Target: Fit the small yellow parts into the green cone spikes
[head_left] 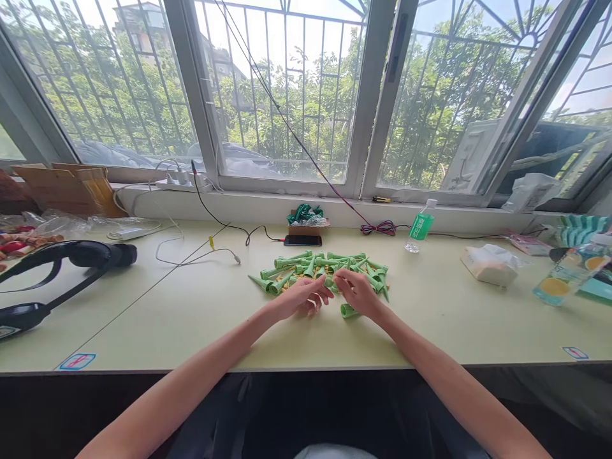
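A black headset (pixel 71 255) lies at the far left, its strap cut off by the frame edge. Bare table (pixel 191 319) runs from it to the hands and along the near edge. The left hand (pixel 301 296), fingers curled in narrow, meets the right hand (pixel 357 292) fingertip to fingertip, both pinching one green cone (pixel 329 281), mostly hidden by the fingers. Just behind them is the pile of cones (pixel 320 264), and a loose cone (pixel 348 310) lies against the right wrist. Further right are a water bottle (pixel 421 226), a tissue pack (pixel 488 264) and a juice bottle (pixel 568 274) near the edge.
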{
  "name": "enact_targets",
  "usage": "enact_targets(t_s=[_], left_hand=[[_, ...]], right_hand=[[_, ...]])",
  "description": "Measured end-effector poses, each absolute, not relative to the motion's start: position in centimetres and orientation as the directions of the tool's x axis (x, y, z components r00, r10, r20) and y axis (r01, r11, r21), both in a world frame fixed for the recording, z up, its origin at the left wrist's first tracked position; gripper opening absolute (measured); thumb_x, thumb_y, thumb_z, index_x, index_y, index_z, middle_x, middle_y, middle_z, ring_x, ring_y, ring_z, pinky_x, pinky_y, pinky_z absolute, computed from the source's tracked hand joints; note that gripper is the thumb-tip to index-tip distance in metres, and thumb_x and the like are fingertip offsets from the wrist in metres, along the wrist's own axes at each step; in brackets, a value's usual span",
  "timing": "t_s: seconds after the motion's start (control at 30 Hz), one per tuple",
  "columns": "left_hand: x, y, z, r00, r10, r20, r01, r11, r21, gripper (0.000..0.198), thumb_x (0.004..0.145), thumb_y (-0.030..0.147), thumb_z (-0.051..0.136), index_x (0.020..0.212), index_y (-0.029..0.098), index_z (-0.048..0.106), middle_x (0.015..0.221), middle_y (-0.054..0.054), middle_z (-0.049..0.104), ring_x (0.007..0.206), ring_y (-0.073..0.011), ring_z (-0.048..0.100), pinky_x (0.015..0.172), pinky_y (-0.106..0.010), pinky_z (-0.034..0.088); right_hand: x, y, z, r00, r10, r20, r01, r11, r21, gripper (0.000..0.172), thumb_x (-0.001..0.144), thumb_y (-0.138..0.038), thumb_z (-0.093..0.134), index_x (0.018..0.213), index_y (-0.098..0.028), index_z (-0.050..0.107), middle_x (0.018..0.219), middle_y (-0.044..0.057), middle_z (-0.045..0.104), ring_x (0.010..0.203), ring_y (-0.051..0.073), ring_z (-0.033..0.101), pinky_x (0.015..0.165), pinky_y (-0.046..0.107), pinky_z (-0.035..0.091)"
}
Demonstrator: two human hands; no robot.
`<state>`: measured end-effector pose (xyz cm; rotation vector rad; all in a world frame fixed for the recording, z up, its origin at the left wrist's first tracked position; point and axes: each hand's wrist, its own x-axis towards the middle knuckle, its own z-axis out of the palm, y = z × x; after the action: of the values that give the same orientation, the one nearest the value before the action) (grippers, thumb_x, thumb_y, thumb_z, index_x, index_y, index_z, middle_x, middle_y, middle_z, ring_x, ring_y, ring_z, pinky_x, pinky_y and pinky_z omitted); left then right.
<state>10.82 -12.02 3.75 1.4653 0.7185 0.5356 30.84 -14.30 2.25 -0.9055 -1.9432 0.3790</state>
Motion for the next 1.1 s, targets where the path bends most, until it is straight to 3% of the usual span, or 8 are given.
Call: enact_targets(t_s=[0.23, 0.47, 1.1], left_hand=[[10.52, -11.93, 3.7, 0.699, 0.714, -0.052, 0.065, 0.009, 0.998, 0.051, 0.08, 0.061, 0.059, 0.082, 0.01, 0.066, 0.083, -0.008, 0.062, 0.056, -0.0077, 0.051, 0.046, -0.019, 0.037], [10.19, -11.66, 3.35, 0.705, 0.708, 0.026, 0.064, -0.1, 0.993, 0.05, 0.079, 0.061, 0.061, 0.076, 0.011, 0.063, 0.061, -0.002, 0.055, 0.053, -0.0088, 0.05, 0.048, -0.02, 0.041], [10.49, -12.19, 3.56, 0.626, 0.752, 0.205, 0.22, -0.423, 0.879, 0.043, 0.081, 0.055, 0.059, 0.072, 0.013, 0.061, 0.053, 0.001, 0.053, 0.046, -0.0082, 0.048, 0.046, -0.02, 0.039]], right_hand=[[30.86, -14.3, 2.22, -0.309, 0.731, 0.609, 0.448, 0.677, -0.584, 0.028, 0.097, -0.038, 0.04, 0.084, -0.019, 0.056, 0.063, -0.001, 0.05, 0.054, 0.01, 0.042, 0.051, 0.021, 0.033], [30.82, -14.26, 2.24, -0.317, 0.719, 0.619, 0.443, 0.689, -0.574, 0.026, 0.097, -0.036, 0.041, 0.083, -0.019, 0.055, 0.063, -0.002, 0.049, 0.054, 0.01, 0.042, 0.053, 0.022, 0.034], [30.65, -14.34, 2.28, -0.297, 0.758, 0.581, 0.406, 0.651, -0.642, 0.026, 0.096, -0.036, 0.041, 0.078, -0.02, 0.051, 0.059, -0.003, 0.048, 0.051, 0.01, 0.042, 0.051, 0.022, 0.034]])
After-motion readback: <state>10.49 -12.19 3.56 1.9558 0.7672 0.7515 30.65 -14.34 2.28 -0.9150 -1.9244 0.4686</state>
